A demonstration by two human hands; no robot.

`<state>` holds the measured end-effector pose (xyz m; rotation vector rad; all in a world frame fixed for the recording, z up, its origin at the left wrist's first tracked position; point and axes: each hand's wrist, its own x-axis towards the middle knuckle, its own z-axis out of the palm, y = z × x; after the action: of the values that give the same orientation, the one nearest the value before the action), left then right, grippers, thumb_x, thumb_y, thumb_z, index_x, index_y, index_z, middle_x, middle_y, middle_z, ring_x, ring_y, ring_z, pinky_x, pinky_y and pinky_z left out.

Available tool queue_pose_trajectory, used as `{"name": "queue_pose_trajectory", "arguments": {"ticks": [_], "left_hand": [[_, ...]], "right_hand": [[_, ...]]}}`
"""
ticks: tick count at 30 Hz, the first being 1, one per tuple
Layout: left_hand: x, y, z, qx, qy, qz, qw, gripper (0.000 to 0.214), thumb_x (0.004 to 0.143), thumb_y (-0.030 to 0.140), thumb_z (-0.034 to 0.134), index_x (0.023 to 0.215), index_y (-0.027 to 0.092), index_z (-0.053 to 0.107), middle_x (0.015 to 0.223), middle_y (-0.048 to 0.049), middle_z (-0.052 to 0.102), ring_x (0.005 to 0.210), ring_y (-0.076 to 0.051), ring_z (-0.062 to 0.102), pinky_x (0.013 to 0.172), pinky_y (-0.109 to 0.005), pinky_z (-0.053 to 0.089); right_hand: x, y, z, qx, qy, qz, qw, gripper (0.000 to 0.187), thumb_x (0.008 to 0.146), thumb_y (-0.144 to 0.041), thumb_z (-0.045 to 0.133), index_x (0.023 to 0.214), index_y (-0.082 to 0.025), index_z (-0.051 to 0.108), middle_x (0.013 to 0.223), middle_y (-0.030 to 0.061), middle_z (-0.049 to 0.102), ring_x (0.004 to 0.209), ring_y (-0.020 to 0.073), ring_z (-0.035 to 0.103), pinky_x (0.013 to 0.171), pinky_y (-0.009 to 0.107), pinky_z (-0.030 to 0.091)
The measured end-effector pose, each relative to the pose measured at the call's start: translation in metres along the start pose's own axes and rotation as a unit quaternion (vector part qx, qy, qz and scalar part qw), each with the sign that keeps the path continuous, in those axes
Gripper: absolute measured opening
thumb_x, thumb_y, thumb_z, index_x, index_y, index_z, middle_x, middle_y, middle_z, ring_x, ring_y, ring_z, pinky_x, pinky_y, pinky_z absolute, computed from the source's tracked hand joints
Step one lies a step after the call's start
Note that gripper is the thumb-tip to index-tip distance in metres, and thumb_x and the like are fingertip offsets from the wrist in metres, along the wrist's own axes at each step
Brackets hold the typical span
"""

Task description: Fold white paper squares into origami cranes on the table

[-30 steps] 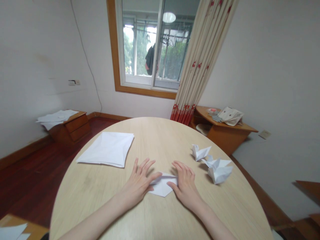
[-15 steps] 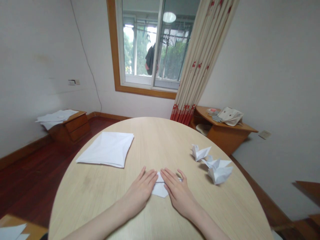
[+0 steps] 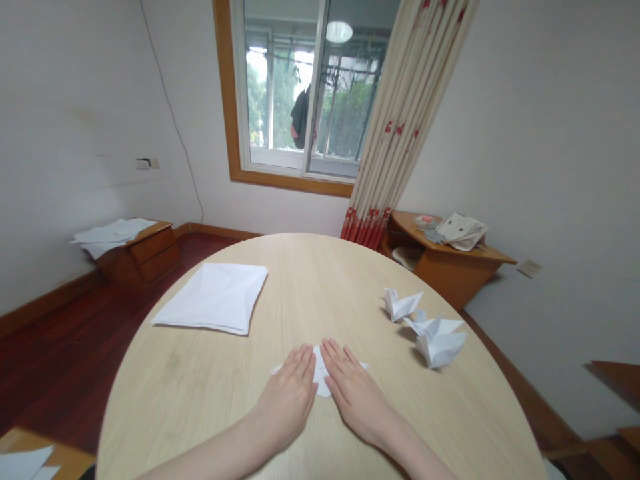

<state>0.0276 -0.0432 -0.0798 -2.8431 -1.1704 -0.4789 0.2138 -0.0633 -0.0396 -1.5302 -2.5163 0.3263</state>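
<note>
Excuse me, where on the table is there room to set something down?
Bare tabletop lies between the paper stack and the origami birds, and between the stack and left forearm. It is crowded around the birds and where the left hand and right hand partly cover folded paper.

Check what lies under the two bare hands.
Under the left hand and right hand is folded white paper, visible between them and at both outer tips; its covered parts cannot be seen.
</note>
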Motion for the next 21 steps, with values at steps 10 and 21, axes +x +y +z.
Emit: {"name": "queue_pose_trajectory", "arguments": {"ticks": [10, 21], "left_hand": [[0.0, 0.004, 0.004, -0.014, 0.018, -0.03, 0.999, 0.048, 0.101, 0.027, 0.031, 0.145, 0.009, 0.031, 0.147, -0.0196, 0.037, 0.138, -0.03, 0.032, 0.109, -0.051, 0.034], [0.001, 0.005, -0.014, -0.013, -0.026, -0.065, 0.997, 0.051, 0.1, 0.037, 0.035, 0.147, 0.02, 0.03, 0.152, -0.014, 0.031, 0.141, -0.029, 0.025, 0.11, -0.053, 0.029]], "right_hand": [[0.002, 0.002, 0.007, -0.015, 0.01, 0.011, 1.0, 0.05, 0.101, -0.032, 0.027, 0.149, -0.017, 0.023, 0.154, 0.0094, 0.024, 0.143, 0.0208, 0.018, 0.115, 0.048, 0.026], [0.001, 0.011, 0.008, -0.024, 0.013, 0.06, 0.998, 0.062, 0.099, -0.045, 0.028, 0.149, -0.009, 0.019, 0.155, 0.0147, 0.016, 0.144, 0.0239, 0.01, 0.116, 0.049, 0.022]]}}
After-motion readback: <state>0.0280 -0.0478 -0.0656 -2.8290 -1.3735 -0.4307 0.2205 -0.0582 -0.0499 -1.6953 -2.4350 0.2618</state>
